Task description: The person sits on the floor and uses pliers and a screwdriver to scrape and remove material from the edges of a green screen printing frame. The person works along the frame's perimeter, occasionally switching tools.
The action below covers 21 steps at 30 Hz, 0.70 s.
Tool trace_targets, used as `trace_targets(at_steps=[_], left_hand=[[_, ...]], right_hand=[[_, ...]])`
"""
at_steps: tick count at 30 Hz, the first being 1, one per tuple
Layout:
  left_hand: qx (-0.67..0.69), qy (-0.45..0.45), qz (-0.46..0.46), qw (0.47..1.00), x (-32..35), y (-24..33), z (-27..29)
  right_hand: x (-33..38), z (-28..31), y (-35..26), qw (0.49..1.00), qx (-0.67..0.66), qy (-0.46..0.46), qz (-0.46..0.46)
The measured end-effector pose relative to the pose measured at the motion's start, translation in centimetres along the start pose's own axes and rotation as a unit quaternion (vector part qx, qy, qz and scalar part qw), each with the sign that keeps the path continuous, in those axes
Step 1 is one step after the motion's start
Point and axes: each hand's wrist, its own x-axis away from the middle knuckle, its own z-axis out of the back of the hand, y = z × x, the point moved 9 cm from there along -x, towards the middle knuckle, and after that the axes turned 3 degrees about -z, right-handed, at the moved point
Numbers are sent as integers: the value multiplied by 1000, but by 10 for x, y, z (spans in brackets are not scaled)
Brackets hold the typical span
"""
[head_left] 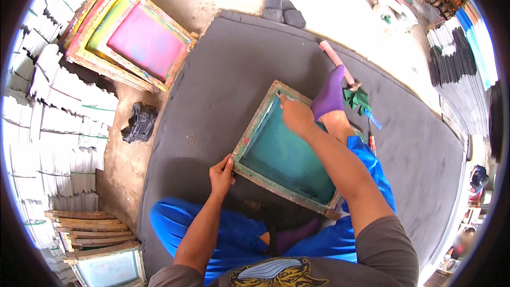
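A wooden screen-printing frame [258, 176] with teal mesh [284, 151] lies tilted in front of my crossed legs on a dark grey mat. My left hand [222, 174] grips its left corner, thumb on top of the wood. At the far corner, my right hand [295, 115] is closed, fingertips against the inner edge of the frame. Whatever it pinches there is too small to make out. My foot in a purple sock [328, 95] rests at the frame's far right side, hiding part of that edge.
Beyond my foot lie a pink roll [334, 57], green scraps [357, 99] and a blue-handled tool [373, 119]. Several stained frames [143, 40] lean at the far left, near a black plastic bag [140, 122]. Dark slippers [284, 10] sit past the mat's far edge [234, 17].
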Motion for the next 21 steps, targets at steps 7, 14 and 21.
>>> trace_targets(at_steps=[7, 14, 21], left_hand=[[-12, 8, 14, 1000, 2, -5, 7], [-20, 2, 16, 1000, 4, 0, 2], [-17, 5, 16, 1000, 5, 1, 0]], right_hand=[[1, -4, 6, 997, 69, -17, 12], [-8, -18, 41, 972, -211, -69, -73], [-5, -24, 37, 966, -233, -70, -86]])
